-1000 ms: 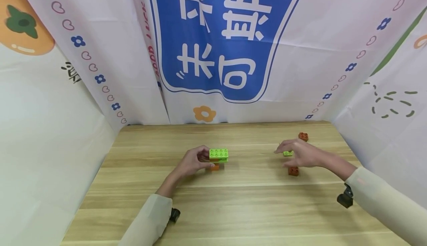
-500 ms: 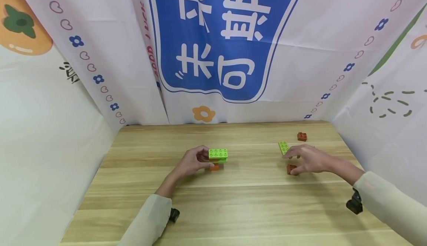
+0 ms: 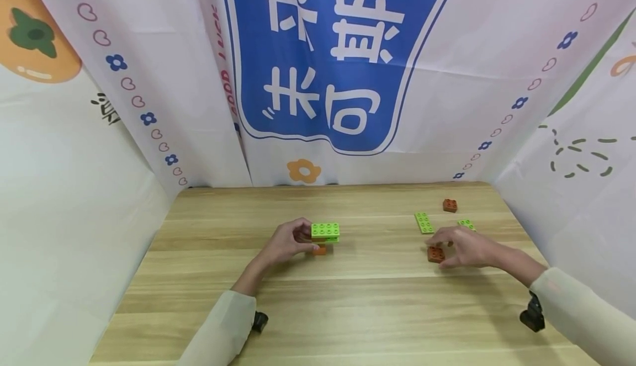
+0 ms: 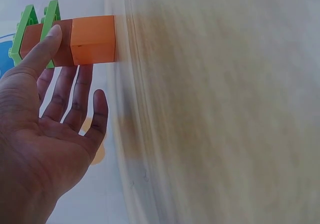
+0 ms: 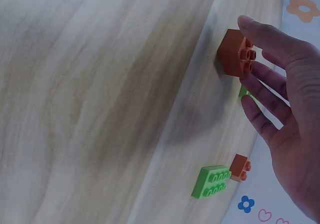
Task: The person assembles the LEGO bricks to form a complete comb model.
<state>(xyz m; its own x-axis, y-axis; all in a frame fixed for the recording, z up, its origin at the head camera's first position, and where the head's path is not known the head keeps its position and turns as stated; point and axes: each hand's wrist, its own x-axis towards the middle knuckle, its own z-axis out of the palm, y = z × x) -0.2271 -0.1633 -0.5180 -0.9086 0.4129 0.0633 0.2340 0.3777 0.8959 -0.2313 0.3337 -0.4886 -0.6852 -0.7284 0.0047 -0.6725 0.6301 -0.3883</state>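
Note:
In the head view, my left hand (image 3: pixel 287 240) holds a stack of toy building bricks (image 3: pixel 325 230). The left wrist view shows its layers: two green plates (image 4: pixel 48 26), brown bricks between and below them, and an orange brick (image 4: pixel 93 39) at the bottom. My thumb presses one side of the stack, with fingers behind. On the right, my right hand (image 3: pixel 467 247) reaches over a brown brick (image 3: pixel 435 254) on the table. Thumb and fingers are spread to either side of that brick, fingertips right at its edges in the right wrist view.
Behind the right hand lie a long green plate (image 3: pixel 424 223), a smaller green brick (image 3: pixel 466 224), partly hidden, and another brown brick (image 3: pixel 450 205). The wooden table (image 3: pixel 318 311) meets a printed cloth (image 3: pixel 377 170) at its back edge, with cloth at both sides too.
My right hand has moved right and toward the front, from over the green pieces to the near brown brick, uncovering the long green plate. The left hand and its stack stay put.

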